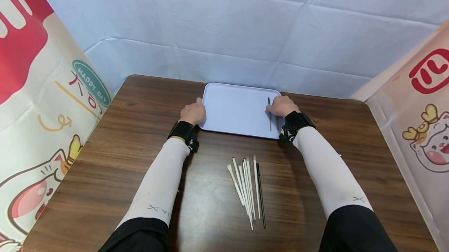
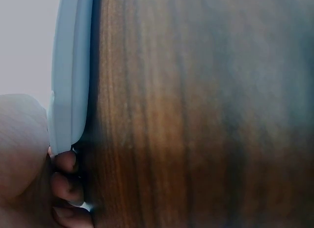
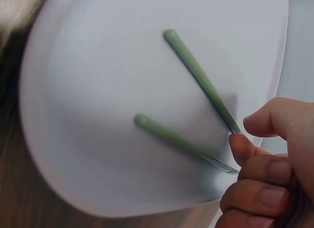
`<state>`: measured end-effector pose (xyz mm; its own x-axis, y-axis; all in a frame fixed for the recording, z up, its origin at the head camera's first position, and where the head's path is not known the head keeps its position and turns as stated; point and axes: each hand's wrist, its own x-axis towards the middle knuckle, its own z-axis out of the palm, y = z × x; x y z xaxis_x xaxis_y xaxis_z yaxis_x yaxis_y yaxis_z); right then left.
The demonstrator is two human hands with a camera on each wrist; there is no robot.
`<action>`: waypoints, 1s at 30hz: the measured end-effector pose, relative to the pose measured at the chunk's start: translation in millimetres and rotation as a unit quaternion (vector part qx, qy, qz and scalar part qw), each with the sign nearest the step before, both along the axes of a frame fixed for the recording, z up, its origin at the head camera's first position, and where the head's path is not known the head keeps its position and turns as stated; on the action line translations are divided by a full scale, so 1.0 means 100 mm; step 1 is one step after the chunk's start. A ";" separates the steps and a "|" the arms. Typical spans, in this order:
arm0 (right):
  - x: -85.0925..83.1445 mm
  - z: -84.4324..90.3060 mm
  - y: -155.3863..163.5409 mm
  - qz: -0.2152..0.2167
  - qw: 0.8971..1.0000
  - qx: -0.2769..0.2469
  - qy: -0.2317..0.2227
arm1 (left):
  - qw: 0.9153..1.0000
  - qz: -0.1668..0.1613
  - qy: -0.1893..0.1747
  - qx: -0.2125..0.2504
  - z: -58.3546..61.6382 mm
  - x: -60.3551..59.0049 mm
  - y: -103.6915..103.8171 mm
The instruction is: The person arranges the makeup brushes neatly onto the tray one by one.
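Note:
My left hand (image 1: 193, 112) grips the left edge of a white rectangular tray (image 1: 233, 107). In the left wrist view the thumb (image 2: 22, 144) lies over the tray's rim and the curled fingers (image 2: 66, 186) are below it. At the tray's right side, my right hand (image 1: 281, 106) is over a thin dark green stick (image 1: 269, 100). The right wrist view shows two green tapered handles (image 3: 196, 78) against the tray, narrowing towards the fingertips. There the thumb (image 3: 267, 117) stands apart from the index fingertip, with the other fingers loosely curled. The narrow ends are partly hidden by the fingers.
A bundle of several slim pale brushes (image 1: 248, 189) and a black one (image 1: 260, 195) lies on the brown wooden table (image 1: 122, 174), nearer to me than the tray. A white cloth (image 1: 224, 29) hangs behind the table; printed sheets (image 1: 421, 127) flank it.

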<state>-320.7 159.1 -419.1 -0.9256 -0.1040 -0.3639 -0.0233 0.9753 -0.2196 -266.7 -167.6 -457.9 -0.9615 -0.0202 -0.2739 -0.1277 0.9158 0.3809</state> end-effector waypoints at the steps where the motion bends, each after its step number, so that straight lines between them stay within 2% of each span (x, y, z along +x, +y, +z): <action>1: 0.01 0.01 0.00 0.002 1.000 0.000 0.001 | 1.000 0.001 -0.001 0.001 0.00 0.00 0.00; 19: 0.19 0.17 0.00 0.003 1.000 -0.005 0.003 | 1.000 0.000 -0.002 0.004 0.05 0.04 0.01; 30: 0.35 0.25 0.00 0.042 0.999 -0.008 0.005 | 1.000 0.000 -0.003 0.007 0.03 0.02 -0.01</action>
